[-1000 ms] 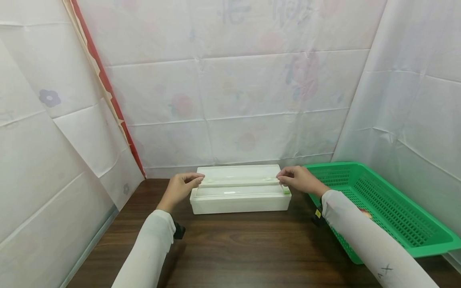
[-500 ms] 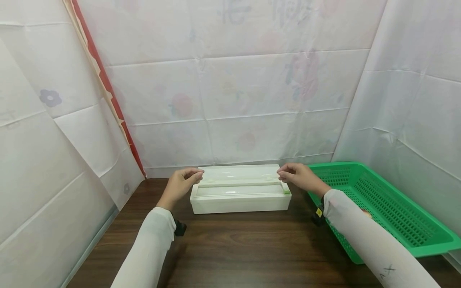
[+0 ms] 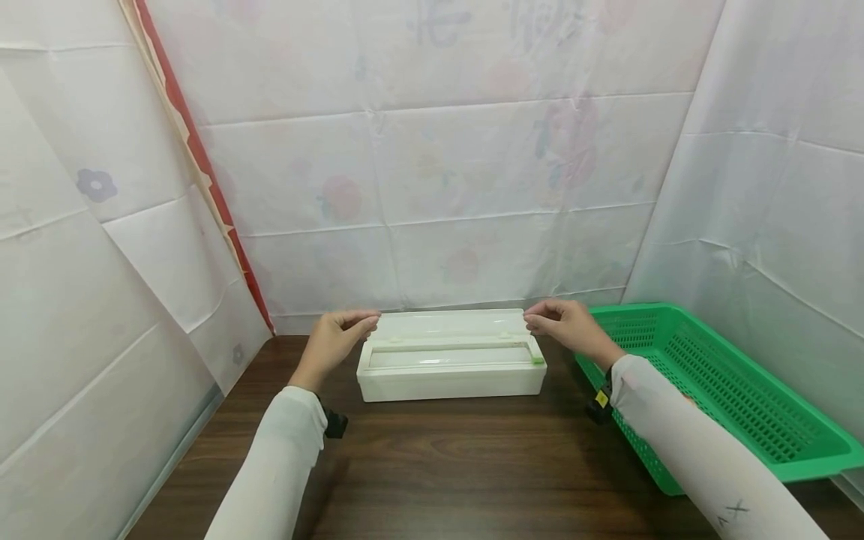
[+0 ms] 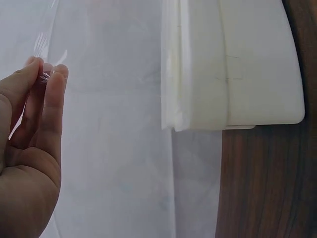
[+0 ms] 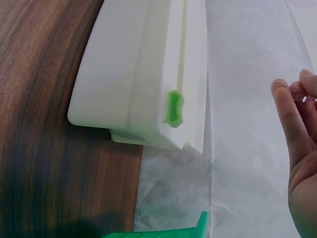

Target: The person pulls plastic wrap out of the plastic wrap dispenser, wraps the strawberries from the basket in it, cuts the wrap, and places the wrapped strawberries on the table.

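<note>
A white cling film dispenser lies lengthwise on the table, its lid raised at the back. A small green slide cutter sits at its right end. My left hand pinches one corner of clear cling film between thumb and fingers, above the box's left end. At the right end, my right hand pinches the other corner, bunched at the fingertips in the right wrist view. The sheet stretches between both hands over the box and barely shows except for its glints.
A green plastic basket stands on the right, partly behind the right sleeve, with a small orange-pink item mostly hidden in it. White printed sheeting walls the back and both sides. The table is dark wood grain.
Both hands have risen slightly and moved back from the box's top, drawing the film up. The right hand has also shifted a little right. The box and basket have stayed put.
</note>
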`<state>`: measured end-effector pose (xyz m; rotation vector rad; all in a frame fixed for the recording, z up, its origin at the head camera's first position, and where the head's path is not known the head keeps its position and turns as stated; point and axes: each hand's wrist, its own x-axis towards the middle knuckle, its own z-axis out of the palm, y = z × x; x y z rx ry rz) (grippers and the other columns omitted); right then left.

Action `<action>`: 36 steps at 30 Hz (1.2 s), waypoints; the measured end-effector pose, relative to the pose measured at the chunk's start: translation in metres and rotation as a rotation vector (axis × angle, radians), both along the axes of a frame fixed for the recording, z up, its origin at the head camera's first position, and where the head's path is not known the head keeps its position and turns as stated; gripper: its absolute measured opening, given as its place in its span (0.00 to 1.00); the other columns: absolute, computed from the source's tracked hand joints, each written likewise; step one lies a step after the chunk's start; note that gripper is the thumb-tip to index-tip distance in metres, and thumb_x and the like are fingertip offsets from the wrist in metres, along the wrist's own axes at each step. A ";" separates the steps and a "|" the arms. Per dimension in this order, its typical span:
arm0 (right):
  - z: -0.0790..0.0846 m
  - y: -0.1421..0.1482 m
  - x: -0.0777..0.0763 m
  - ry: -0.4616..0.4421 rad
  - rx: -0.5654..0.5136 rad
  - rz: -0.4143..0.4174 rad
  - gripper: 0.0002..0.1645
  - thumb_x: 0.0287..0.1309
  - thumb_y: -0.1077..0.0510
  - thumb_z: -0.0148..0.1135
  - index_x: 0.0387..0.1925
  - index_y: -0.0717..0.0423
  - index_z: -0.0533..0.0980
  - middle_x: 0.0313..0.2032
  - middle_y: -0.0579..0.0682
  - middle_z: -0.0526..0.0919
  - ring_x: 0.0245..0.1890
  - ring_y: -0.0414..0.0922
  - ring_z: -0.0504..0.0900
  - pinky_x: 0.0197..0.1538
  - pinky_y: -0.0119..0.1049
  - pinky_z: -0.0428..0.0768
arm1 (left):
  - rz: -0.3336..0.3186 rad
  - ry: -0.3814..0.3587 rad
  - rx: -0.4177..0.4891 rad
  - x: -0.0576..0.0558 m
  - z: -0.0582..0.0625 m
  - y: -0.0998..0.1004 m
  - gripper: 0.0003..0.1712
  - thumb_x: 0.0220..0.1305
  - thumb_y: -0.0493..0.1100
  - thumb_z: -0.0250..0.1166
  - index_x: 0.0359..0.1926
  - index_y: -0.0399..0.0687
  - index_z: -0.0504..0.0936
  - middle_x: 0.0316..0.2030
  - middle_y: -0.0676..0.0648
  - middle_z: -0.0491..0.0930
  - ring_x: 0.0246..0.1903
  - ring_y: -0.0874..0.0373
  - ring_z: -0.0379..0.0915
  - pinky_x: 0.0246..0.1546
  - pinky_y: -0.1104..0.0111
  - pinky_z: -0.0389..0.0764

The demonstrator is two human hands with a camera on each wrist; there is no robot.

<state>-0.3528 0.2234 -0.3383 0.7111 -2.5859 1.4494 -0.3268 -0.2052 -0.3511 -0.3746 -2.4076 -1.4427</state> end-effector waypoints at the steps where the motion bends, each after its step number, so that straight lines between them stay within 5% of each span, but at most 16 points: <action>1: 0.001 0.000 0.000 0.001 -0.005 0.000 0.14 0.69 0.52 0.63 0.47 0.58 0.82 0.44 0.60 0.85 0.45 0.52 0.85 0.46 0.36 0.84 | 0.007 0.007 -0.007 0.000 0.001 0.000 0.18 0.66 0.55 0.68 0.50 0.51 0.89 0.43 0.45 0.87 0.39 0.54 0.85 0.45 0.58 0.84; 7: 0.007 0.001 0.003 0.034 0.020 -0.032 0.15 0.68 0.49 0.64 0.47 0.55 0.83 0.42 0.60 0.85 0.40 0.45 0.86 0.43 0.36 0.85 | 0.007 0.022 -0.002 0.002 0.007 0.001 0.18 0.67 0.54 0.67 0.51 0.49 0.88 0.44 0.46 0.87 0.41 0.56 0.85 0.45 0.58 0.84; 36: 0.035 0.002 0.013 0.215 -0.026 -0.098 0.15 0.65 0.46 0.66 0.46 0.49 0.85 0.42 0.46 0.87 0.41 0.42 0.85 0.42 0.35 0.84 | 0.024 0.153 -0.043 0.012 0.041 0.000 0.18 0.69 0.51 0.66 0.52 0.47 0.88 0.46 0.47 0.87 0.44 0.57 0.84 0.49 0.56 0.83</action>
